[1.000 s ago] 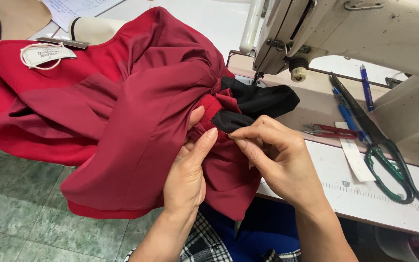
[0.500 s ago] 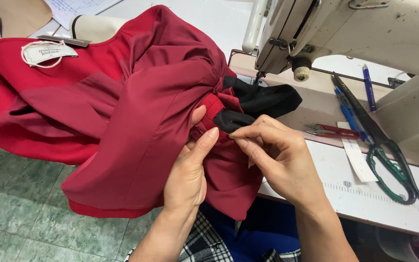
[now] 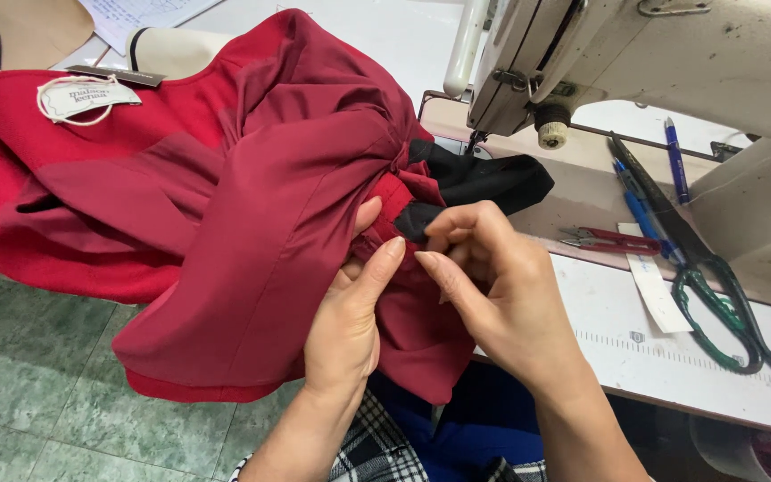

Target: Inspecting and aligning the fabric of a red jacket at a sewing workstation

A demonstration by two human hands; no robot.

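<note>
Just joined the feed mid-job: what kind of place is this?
Likely a sewing or tailoring workshop: an industrial sewing machine, large scissors on its table, and a red garment held in both hands.

A cream oval label (image 3: 78, 96) with a pale cord edge lies on the red cloth, well up and left of the fingers (image 3: 457, 234). A narrow white paper tag (image 3: 651, 284) lies on the counter (image 3: 617, 357), right of them.
</note>
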